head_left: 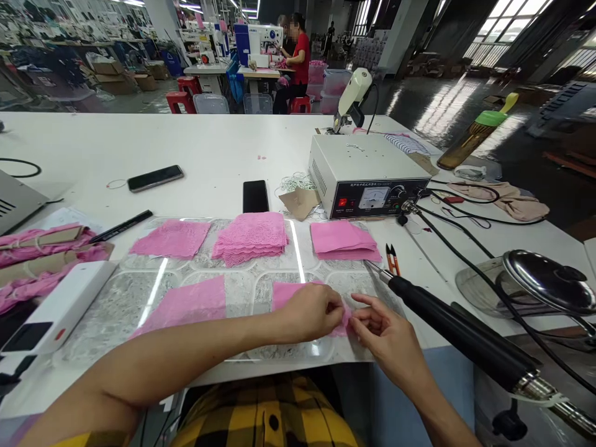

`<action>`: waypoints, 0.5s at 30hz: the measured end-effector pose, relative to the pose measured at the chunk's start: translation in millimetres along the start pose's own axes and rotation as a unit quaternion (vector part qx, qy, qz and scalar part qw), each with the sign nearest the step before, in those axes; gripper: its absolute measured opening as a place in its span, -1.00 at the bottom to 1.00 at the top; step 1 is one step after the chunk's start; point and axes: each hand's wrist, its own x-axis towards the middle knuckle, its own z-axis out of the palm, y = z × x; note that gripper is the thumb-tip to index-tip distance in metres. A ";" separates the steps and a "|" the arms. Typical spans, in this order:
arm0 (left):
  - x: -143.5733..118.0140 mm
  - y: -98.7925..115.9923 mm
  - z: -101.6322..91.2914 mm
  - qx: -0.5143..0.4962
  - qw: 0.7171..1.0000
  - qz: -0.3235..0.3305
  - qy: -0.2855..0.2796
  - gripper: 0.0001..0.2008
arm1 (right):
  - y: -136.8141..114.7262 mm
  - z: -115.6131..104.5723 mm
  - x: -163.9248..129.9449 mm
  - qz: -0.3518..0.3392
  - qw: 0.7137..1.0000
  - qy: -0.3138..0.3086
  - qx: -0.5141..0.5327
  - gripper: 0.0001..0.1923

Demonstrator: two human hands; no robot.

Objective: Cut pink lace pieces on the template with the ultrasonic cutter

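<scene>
In front of me a pink fabric piece (291, 294) lies on a clear patterned mat (261, 285), partly covered by my left hand (316, 311). That hand is closed, its fingertips pressed together above the fabric's right part; what they hold is hidden. My right hand (388, 338) is at the fabric's right edge, thumb and curled fingers pinching there, index finger stretched out. Another pink piece (193, 303) lies flat to the left. Behind are a single pink piece (173, 239), a scalloped pink lace stack (251, 237) and a folded pink stack (344, 241).
A black handheld tool (456, 323) with a metal tip lies at right, cabled to a grey control box (372, 177). Two phones, one black phone (255, 197) nearer, lie behind the mat. A glass jar (493, 285) stands right; pink bundles (46, 254) lie left. A person (298, 62) sits beyond.
</scene>
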 end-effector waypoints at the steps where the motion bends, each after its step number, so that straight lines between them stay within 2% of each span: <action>1: -0.4 -0.4 -1.8 -0.007 1.000 -0.003 0.003 -0.83 | 0.2 -0.6 -0.9 -0.003 1.000 0.002 -0.015 -0.55; 7: -13.1 -5.7 -21.8 -0.029 0.999 -0.023 0.026 -0.81 | 5.5 -5.2 -5.8 -0.055 0.989 0.014 -0.134 -0.66; 12: -35.6 -18.9 -46.1 -0.095 0.989 -0.108 0.040 -0.81 | 7.7 -8.3 -9.5 -0.073 0.980 0.007 -0.183 -0.69; 15: -44.7 -26.7 -51.4 -0.158 0.976 -0.143 0.038 -0.81 | 4.0 -6.7 -10.9 -0.092 0.978 0.024 -0.185 -0.70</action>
